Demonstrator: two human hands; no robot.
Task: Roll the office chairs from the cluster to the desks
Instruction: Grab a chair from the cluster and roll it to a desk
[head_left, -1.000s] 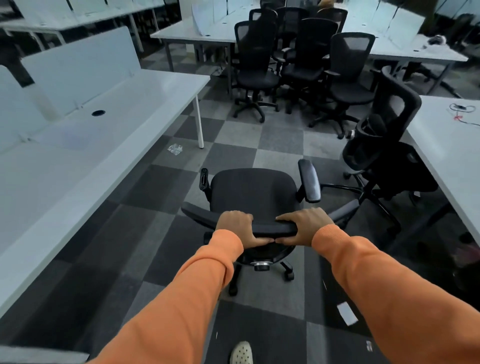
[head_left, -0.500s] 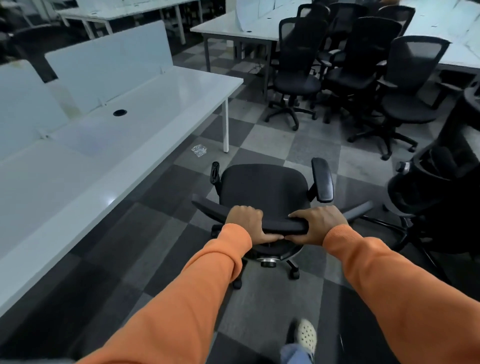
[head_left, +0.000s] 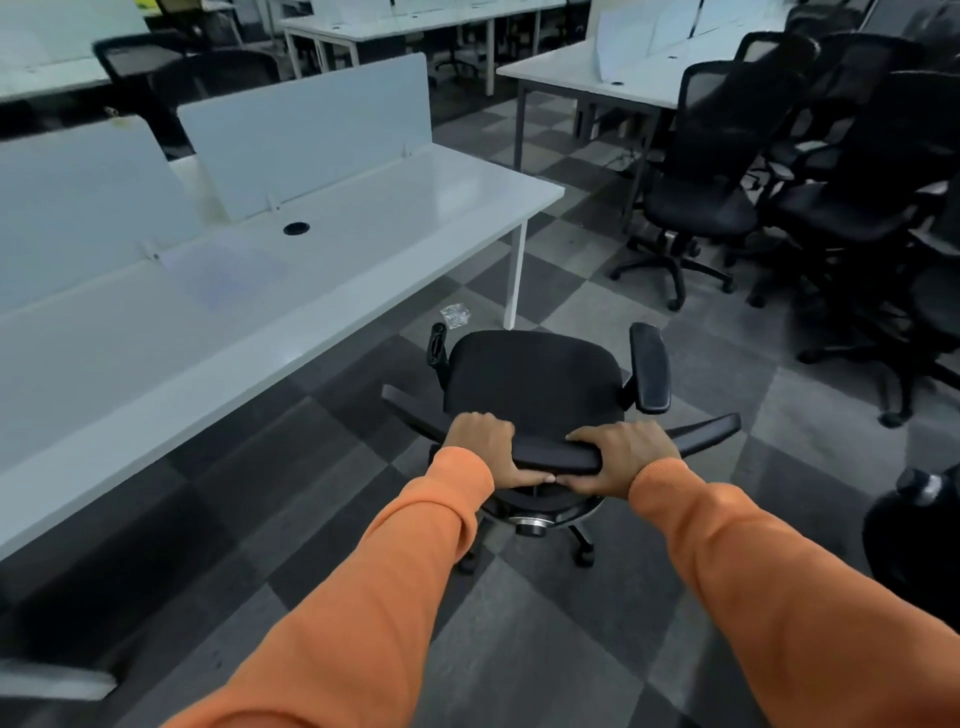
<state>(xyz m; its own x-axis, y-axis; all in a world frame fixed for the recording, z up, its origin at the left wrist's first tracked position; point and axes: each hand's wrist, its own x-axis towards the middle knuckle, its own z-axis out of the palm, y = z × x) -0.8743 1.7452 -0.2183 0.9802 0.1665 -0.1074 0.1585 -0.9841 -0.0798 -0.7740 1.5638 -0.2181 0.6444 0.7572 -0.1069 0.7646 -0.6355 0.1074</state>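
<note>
A black office chair (head_left: 535, 382) stands on the checkered carpet right in front of me, seen from behind and above. My left hand (head_left: 480, 441) and my right hand (head_left: 621, 454) both grip the top edge of its backrest, thumbs underneath, close together. A long white desk (head_left: 249, 312) with upright divider panels runs along the left, its corner leg just beyond the chair. The cluster of black mesh chairs (head_left: 779, 171) stands at the upper right.
A small crumpled clear wrapper (head_left: 455, 315) lies on the carpet near the desk leg. More white desks (head_left: 587, 78) line the back. Another dark chair part (head_left: 914, 540) sits at the right edge. Open carpet lies between the desk and the cluster.
The view and the held chair have swung left toward the white desk. The cluster has shifted to the right. Both hands keep the same grip on the backrest.
</note>
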